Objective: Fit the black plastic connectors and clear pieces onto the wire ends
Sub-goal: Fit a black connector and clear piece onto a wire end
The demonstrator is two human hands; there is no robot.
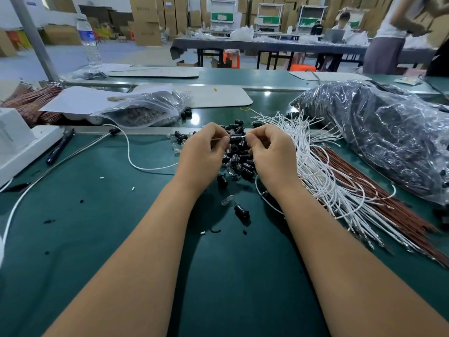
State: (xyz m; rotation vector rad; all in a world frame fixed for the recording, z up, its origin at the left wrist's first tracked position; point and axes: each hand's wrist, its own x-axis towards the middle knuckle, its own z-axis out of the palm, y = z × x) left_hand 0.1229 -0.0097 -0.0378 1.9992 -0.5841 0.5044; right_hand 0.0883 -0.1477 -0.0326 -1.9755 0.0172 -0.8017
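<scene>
Both hands meet above a heap of black plastic connectors (239,161) on the green mat. My left hand (204,152) pinches a thin wire end that points right. My right hand (272,149) pinches a black connector (237,139) held between the two hands, level with the wire tip. A white wire (130,152) loops from the left hand's side across the mat to a fitted black piece (114,130). Loose clear pieces (228,200) and a stray black connector (241,211) lie nearer me. What sits inside my curled fingers is hidden.
A bundle of white wires (323,171) and red-brown wires (388,210) fans out on the right, beside a large clear bag of dark parts (379,132). A smaller bag (145,110) lies behind at left. A pen (59,147) and white box (21,147) sit far left.
</scene>
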